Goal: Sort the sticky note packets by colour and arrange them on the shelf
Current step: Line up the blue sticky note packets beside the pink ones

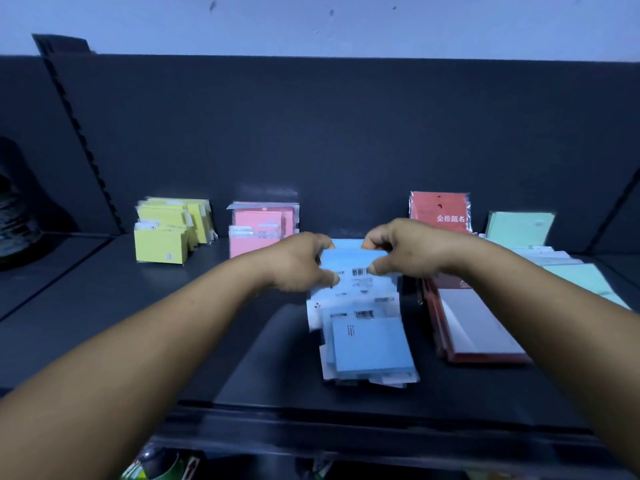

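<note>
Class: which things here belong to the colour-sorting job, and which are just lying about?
Job: blue packets, yellow packets, pink packets, red packets, green packets, shelf, left hand, right hand.

Lying about: dark object at far left, items below shelf.

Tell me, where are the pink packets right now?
The pink packets stand at the back of the shelf, left of centre, between the yellow packets and the left hand.
</note>
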Tool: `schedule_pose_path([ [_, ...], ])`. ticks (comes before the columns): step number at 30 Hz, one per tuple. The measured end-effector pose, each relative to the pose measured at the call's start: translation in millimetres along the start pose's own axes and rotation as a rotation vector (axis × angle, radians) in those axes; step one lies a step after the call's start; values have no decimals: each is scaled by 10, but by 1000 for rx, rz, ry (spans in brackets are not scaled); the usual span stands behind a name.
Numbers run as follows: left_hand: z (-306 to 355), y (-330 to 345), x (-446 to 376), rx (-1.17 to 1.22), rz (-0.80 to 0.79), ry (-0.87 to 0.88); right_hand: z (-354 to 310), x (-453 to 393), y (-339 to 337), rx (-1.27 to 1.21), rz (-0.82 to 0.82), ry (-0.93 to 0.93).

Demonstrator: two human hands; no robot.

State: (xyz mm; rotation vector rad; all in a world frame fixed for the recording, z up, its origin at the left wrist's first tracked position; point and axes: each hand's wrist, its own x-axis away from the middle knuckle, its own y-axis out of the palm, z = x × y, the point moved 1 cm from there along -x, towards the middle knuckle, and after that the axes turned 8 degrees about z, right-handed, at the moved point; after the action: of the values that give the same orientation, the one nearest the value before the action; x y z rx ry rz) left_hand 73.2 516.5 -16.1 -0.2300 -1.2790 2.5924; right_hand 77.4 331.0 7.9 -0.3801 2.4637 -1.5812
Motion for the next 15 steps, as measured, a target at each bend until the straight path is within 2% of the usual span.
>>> schedule_pose_path([
  [4,-11,-148,-17,-19,135,32,-28,-32,-36,-176,148,-18],
  [7,-36,-180,3,-24,158,44,-84,-34,-26,-219,191,-52],
  [10,-100,-144,47,-38,155,50,-74,-27,45,-179,147,-52],
  [15,-191,-8,158,-115,51,52,-70,48,179,-8,11,-11],
])
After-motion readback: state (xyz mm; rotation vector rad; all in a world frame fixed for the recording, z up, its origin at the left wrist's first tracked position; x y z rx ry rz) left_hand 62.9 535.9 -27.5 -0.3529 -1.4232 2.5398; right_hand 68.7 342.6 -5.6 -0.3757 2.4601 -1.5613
